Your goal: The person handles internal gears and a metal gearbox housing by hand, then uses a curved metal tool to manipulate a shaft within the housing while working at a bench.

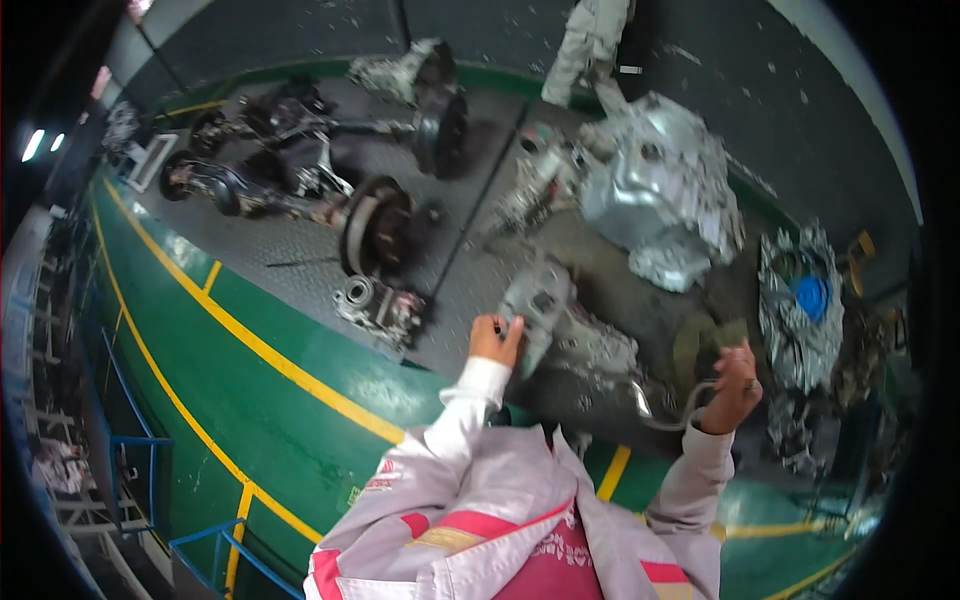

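A person in a pale grey work jacket with pink trim looks down at a dark metal floor plate strewn with vehicle parts, set inside a green painted floor edged by yellow lines.

Containers: at the right of the frame a ragged silver metal housing lies open, with a round blue part sitting inside it. Whether anything else is in it cannot be told.

Hands: the left hand, arm stretched forward from the lower centre, grips the near end of a grey cast-metal gear unit lying at the centre of the frame, fingers curled round it. The right hand, raised at centre right, is closed on a thin curved metal hose that loops down to the left toward the grey unit.

Around them: a large silver gearbox casing lies in the upper centre right, just beyond the gear unit. Two dark axle assemblies with brake discs lie at upper left, and a small silver hub part rests near the plate's edge, left of the left hand. Another person's legs in pale trousers stand at top centre.

Edges and room: the plate's near edge meets the green floor just below the left hand. The green strip at left is open, bounded by blue railings at lower left.
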`<state>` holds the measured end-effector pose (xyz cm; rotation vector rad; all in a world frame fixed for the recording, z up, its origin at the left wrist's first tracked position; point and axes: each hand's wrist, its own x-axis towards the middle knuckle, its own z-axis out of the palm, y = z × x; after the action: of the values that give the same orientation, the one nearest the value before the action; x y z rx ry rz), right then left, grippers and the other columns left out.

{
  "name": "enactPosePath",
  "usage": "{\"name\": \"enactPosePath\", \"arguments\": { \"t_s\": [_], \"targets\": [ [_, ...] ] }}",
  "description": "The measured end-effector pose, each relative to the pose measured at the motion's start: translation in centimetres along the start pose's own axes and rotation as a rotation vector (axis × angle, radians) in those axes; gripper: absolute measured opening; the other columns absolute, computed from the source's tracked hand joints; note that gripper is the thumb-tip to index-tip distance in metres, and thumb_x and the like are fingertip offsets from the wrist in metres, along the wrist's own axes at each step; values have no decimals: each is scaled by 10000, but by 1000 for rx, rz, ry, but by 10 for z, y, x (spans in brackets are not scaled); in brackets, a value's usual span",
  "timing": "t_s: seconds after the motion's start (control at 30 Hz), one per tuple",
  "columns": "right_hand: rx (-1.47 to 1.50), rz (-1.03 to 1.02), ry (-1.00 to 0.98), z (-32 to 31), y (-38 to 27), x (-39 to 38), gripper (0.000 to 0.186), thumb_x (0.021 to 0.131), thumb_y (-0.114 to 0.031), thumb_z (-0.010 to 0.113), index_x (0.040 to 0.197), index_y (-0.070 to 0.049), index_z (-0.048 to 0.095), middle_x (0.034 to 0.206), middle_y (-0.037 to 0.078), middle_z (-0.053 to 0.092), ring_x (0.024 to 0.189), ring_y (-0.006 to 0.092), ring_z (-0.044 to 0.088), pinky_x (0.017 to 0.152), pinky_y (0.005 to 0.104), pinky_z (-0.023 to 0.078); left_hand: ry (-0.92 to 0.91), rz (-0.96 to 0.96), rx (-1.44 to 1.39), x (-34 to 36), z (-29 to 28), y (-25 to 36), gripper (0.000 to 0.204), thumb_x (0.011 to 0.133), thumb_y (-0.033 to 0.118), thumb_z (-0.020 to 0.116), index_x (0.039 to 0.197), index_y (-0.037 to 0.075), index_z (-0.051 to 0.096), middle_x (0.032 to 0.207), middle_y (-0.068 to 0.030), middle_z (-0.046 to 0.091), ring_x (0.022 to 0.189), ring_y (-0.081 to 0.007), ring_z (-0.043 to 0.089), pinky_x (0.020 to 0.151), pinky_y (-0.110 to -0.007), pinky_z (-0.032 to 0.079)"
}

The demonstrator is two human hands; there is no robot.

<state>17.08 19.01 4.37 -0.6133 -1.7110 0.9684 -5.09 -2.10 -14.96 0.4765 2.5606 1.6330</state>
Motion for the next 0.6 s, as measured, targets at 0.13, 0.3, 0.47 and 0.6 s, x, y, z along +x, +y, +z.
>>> {"name": "enactPosePath", "arguments": {
  "t_s": [0.13,0.3,0.47,0.6],
  "targets": [
    [27,-224,-246,5,1,-6,295,887,-156,472,629,-17,503,613,33,496,576,85,432,695,258,397,156,161,-772,17,-70,49,362,919,395,415,814,54,476,860,-113,519,800,-247,495,765,-357,401],
    [120,158,-29,9,8,-1,324,909,-143,450,615,-18,502,607,50,499,587,118,454,646,277,406,-106,934,-1421,-17,-218,213,538,915,540,237,640,128,449,706,-52,510,672,-207,488,624,-378,402],
    [-85,-235,-183,-13,-1,-3,306,905,-170,467,665,-5,562,630,39,501,616,114,465,637,260,389,-285,1685,-1389,-39,-260,272,473,940,330,237,605,95,474,634,-47,516,601,-199,513,727,-447,486],
    [-211,267,101,-19,7,-13,334,899,-257,512,734,24,588,626,13,474,635,103,442,631,253,377,-287,1768,-1150,-46,-282,283,418,920,320,257,628,132,489,650,-36,503,589,-151,484,875,-481,455]
  ]
}}
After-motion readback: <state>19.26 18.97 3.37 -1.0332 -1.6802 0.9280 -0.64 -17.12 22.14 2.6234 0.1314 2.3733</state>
